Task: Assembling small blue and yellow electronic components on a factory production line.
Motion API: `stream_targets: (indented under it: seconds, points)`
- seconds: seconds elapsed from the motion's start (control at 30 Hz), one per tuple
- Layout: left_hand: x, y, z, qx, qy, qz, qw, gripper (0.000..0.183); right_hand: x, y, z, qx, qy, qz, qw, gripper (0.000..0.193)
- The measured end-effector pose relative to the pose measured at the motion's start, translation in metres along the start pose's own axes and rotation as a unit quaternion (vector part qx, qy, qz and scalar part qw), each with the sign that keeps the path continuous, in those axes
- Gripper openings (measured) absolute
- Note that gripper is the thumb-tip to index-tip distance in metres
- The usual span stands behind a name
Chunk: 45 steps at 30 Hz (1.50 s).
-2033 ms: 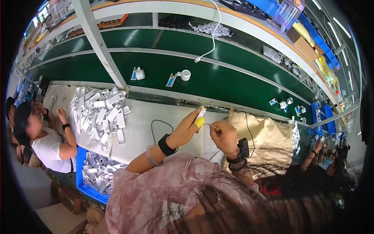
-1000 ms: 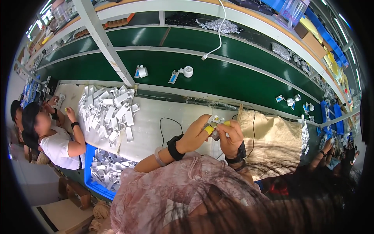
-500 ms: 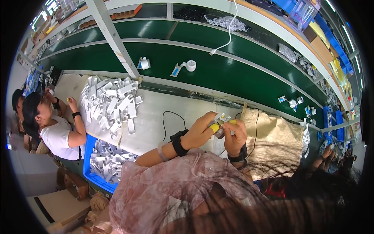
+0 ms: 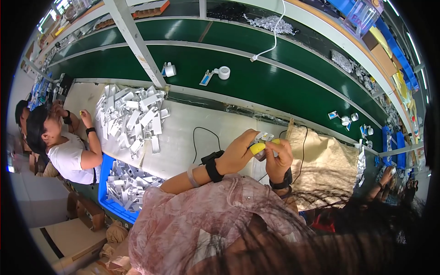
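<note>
Head view: the left hand (image 4: 238, 153) and right hand (image 4: 278, 158) meet above the bench (image 4: 183, 133). Both sets of fingers are closed on one small white part (image 4: 262, 137), held between them; yellow finger cots (image 4: 256, 147) cover the fingertips. The part looks light, rigid and probably fragile, so pinch it by the edges. A pile of white parts (image 4: 130, 117) lies well left.

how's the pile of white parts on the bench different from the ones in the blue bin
The pile on the bench lies loose and spread on the pale bench top; the parts in the blue bin sit contained, lower, at the bench's near edge. The bench pile looks larger. Both are similar flat white pieces, jumbled.
</note>
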<state>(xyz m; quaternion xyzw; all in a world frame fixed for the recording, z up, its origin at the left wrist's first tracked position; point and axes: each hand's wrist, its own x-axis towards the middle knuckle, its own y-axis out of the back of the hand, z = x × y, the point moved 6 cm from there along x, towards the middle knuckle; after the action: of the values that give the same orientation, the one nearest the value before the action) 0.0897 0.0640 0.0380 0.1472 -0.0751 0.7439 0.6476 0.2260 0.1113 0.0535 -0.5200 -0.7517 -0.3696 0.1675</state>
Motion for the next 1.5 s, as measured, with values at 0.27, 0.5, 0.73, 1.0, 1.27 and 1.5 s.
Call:
stream_targets:
  seconds: [0.27, 0.5, 0.73, 1.0, 1.27, 1.5]
  points:
    - [0.001, 0.006, -0.008, 0.041, 0.014, 0.044, 0.998, 0.018, 0.003, -0.009, -0.005, -0.025, 0.017, 0.016, 0.999, 0.02]
    - [0.03, -0.003, -0.06, -0.074, 0.168, -0.067, 0.981, 0.021, 0.022, 0.004, 0.039, -0.003, -0.064, -0.085, 0.994, 0.018]
    - [0.115, 0.007, -0.119, -0.109, 0.161, -0.014, 0.981, 0.035, 0.067, 0.113, 0.138, -0.071, -0.192, -0.114, 0.972, 0.017]
    - [0.205, 0.014, -0.233, -0.161, 0.258, 0.055, 0.951, 0.03, 0.045, 0.255, 0.364, -0.011, -0.372, -0.037, 0.927, 0.013]
    - [0.214, 0.093, -0.334, -0.047, 0.354, 0.142, 0.923, 0.032, 0.021, 0.314, 0.583, -0.264, -0.42, -0.031, 0.868, 0.058]
    - [0.178, 0.142, -0.334, 0.007, 0.374, 0.236, 0.897, 0.02, 0.029, 0.322, 0.666, -0.405, -0.385, -0.037, 0.829, 0.063]
